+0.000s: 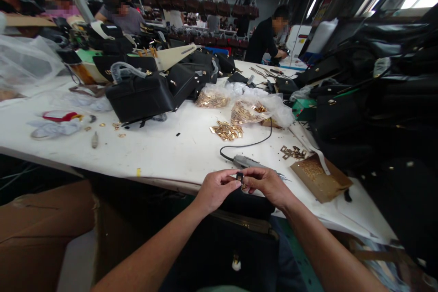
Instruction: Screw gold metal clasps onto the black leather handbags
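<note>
Near the table's front edge, my left hand (216,190) pinches a small dark tab (240,176) between thumb and fingers. My right hand (266,184) meets it from the other side, its fingers closed on a small gold metal piece (243,186) against the tab. Below the hands a black bag (236,246) with a gold clasp lies on the lap. A grey electric screwdriver (249,162) with a black cord rests just behind my right hand. Farther back is a pile of gold metal plates (226,131).
Plastic bags of gold parts (251,110) stand behind the pile. A cardboard tray (320,178) of small pieces is at the right, near dark metal plates (293,152). Black handbags (140,98) fill the back left. A person (265,36) works beyond the table (164,155).
</note>
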The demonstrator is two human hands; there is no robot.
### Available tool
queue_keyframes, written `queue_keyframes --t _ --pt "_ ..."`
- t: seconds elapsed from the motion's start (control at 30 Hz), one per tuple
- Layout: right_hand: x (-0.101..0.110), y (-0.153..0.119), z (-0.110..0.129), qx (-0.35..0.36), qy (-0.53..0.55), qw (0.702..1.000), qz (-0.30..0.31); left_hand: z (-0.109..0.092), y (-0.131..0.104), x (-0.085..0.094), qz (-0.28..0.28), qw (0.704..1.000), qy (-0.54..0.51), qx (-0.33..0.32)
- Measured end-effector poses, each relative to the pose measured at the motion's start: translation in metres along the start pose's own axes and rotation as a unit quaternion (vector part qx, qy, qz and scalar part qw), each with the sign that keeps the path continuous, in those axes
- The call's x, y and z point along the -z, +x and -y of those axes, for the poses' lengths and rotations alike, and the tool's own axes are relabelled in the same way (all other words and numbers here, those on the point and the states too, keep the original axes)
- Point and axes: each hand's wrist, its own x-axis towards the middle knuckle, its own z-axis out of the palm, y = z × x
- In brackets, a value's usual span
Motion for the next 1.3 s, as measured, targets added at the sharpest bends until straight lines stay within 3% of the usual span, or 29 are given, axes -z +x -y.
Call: queue_keyframes --t 0.2,0.5,0.63,0.77,0.97,1.07,1.3 --pt "-0.012 0.000 0.005 0.025 -0.042 0.994 -0.099 0.005 0.002 -0.001 -0.028 1.000 0.003 -0.002" --pt "-0.014 -0.004 0.006 0.048 -0.057 0.993 -0.091 -0.001 -0.001 0.001 0.006 0.999 0.019 -0.040" --pt "-0.016 -0.005 0.005 0.059 -0.067 0.992 -0.091 -0.002 0.000 0.000 -0.006 0.999 0.022 -0.034" --pt "-0.021 -0.004 0.002 0.075 -0.102 0.983 -0.131 -0.003 0.000 -0.002 -0.024 0.999 0.029 -0.026" --pt "-0.030 -0.006 0.009 0.084 -0.156 0.971 -0.162 -0.016 -0.009 -0.006 -0.069 0.994 0.082 -0.024" --pt "-0.033 -0.007 0.012 0.092 -0.187 0.964 -0.165 -0.021 -0.012 -0.005 -0.063 0.993 0.093 -0.035" --pt "-0.035 -0.003 -0.002 0.113 -0.222 0.954 -0.165 -0.024 -0.015 -0.006 -0.080 0.990 0.115 -0.017"
